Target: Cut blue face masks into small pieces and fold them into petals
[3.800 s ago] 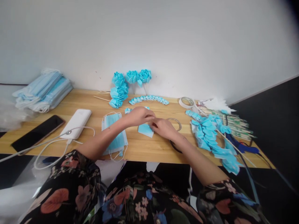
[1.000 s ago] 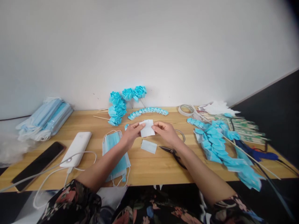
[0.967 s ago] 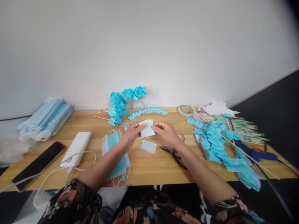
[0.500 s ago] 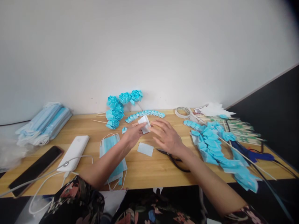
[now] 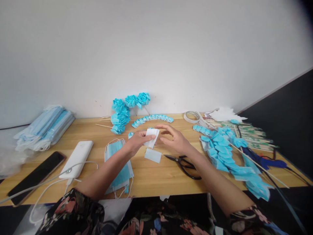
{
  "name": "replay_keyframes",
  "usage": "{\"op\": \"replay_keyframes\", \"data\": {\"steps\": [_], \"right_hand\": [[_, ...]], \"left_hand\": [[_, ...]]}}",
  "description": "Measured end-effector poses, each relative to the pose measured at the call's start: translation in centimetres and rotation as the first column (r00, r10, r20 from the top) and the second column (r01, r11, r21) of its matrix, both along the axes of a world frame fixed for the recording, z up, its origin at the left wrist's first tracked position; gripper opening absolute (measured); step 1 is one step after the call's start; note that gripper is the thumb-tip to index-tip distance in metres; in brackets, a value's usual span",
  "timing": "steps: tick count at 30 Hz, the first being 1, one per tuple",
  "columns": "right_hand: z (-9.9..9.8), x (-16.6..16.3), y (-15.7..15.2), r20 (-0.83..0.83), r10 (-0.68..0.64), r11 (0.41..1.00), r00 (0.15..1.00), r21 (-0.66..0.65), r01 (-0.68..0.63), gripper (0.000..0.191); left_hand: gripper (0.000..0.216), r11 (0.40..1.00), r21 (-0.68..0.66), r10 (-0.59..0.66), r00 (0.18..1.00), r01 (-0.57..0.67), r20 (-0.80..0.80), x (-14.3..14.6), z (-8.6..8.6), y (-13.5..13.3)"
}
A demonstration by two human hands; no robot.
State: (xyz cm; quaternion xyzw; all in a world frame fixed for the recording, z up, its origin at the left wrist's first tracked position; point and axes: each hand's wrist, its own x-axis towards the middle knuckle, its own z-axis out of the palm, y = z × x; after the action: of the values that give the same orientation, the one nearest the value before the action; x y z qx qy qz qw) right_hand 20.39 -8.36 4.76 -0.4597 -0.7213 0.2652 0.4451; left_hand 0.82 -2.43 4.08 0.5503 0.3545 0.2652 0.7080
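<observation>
Between thumb and fingers, my left hand [image 5: 139, 141] holds a small white piece of mask fabric [image 5: 151, 136] above the table. My right hand [image 5: 175, 139] is just to its right, fingers apart and curved toward the piece, with nothing visible in them. Below lies a pale blue rectangle of fabric [image 5: 153, 155]. Black-handled scissors [image 5: 186, 166] rest near my right wrist. Under my left forearm is a blue face mask [image 5: 123, 178] with ear loops. A row of folded blue petals [image 5: 153, 119] lies behind my hands.
Blue fabric roses [image 5: 119, 116] on sticks stand by the wall. Stacked masks [image 5: 46, 127], a phone [image 5: 36, 176] and a white power bank [image 5: 77, 159] with cables lie left. Tape rolls [image 5: 192, 117], petal strips [image 5: 221, 153] and a blue glue gun [image 5: 271, 163] are right.
The white piece has come slightly down and turned more upright in my left hand. My right hand has shifted left and up, its fingers more curved, uncovering more of the scissors.
</observation>
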Motion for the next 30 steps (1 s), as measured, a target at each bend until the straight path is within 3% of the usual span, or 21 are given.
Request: {"op": "replay_keyframes", "data": {"steps": [4,7,13,16,20,26,30], "right_hand": [[0.0,-0.2,0.1,0.007,0.031,0.999,0.999,-0.013,-0.031,0.026],[-0.2,-0.1,0.6,0.018,0.006,1.0,1.0,-0.015,-0.005,0.016],[-0.9,-0.5,2.0,0.007,-0.165,0.98,0.986,0.114,0.164,0.013],[-1.3,-0.7,2.8,0.077,-0.236,0.947,0.969,0.243,0.211,0.015],[-1.8,-0.9,3.3,0.19,-0.209,0.934,0.959,0.328,0.138,0.017],[-2.9,-0.8,2.9,0.245,-0.143,0.972,0.959,0.217,0.09,0.015],[-3.3,-0.8,2.8,0.22,-0.104,0.983,0.97,0.172,0.067,0.011]], "left_hand": [[0.035,0.992,0.128,0.02,0.996,-0.009,-0.085,-0.3,0.0,0.2],[0.035,0.991,0.136,0.002,0.998,0.007,-0.07,-0.5,0.4,0.3],[0.052,0.983,-0.181,0.062,0.964,-0.014,0.258,-0.7,0.1,0.5],[0.051,0.974,-0.228,0.082,0.952,-0.013,0.295,-0.9,-1.0,0.7],[0.045,0.979,-0.181,0.143,0.939,-0.089,0.314,-0.9,-2.5,0.9],[0.047,0.975,-0.008,0.22,0.959,-0.222,0.176,-1.2,-3.2,0.8],[0.051,0.96,0.03,0.272,0.954,-0.278,0.125,-1.2,-3.2,0.7]]}}
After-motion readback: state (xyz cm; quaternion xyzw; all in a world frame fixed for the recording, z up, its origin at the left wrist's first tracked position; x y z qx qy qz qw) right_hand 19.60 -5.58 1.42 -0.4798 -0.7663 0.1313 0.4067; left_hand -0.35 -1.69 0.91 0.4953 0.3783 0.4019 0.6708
